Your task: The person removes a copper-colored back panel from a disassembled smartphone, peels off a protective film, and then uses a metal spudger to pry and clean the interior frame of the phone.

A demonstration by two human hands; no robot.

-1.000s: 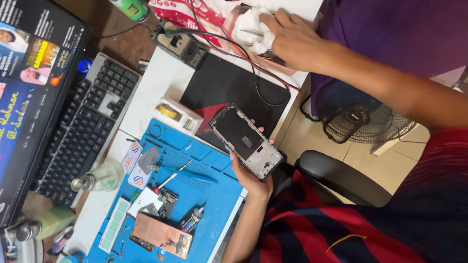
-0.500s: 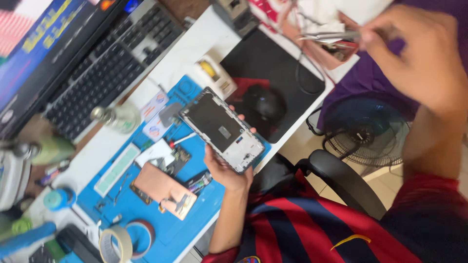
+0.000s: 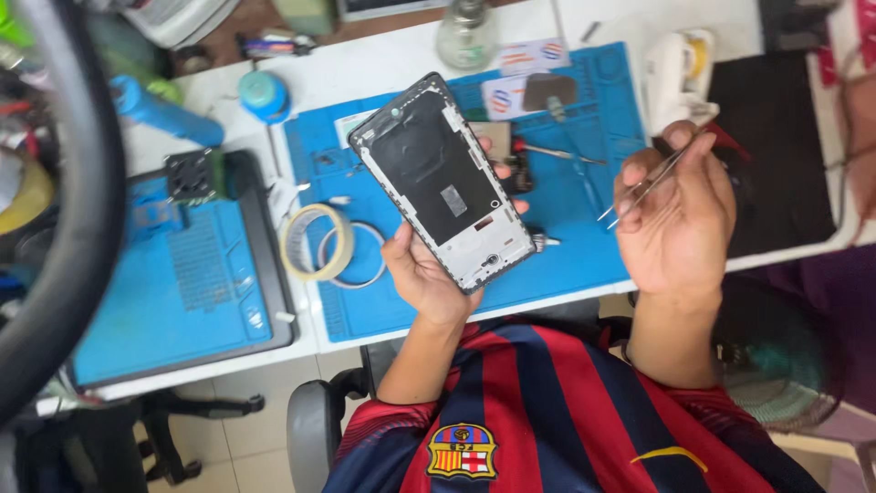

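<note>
My left hand [image 3: 429, 269] grips an opened phone body [image 3: 440, 180], its bare black and white inner frame facing up, held tilted above the blue work mat [image 3: 584, 237]. My right hand [image 3: 680, 215] is raised palm-up to the right of the phone and pinches thin metal tweezers [image 3: 643, 185], tips pointing down-left and empty. Small phone parts and a tool [image 3: 557, 151] lie on the mat between and behind the two hands.
Tape rolls [image 3: 315, 242] lie left of the mat. A second blue mat on a dark tray [image 3: 182, 274] sits further left. Blue bottles [image 3: 164, 111], a glass bottle [image 3: 465, 32], a black pad [image 3: 776, 155] and a floor fan [image 3: 785, 365] are around. A thick dark curved bar [image 3: 87, 228] crosses the left.
The view swung round over the bench. My right hand came back from the far clutter holding tweezers and now sits beside the phone, which my left hand kept holding.
</note>
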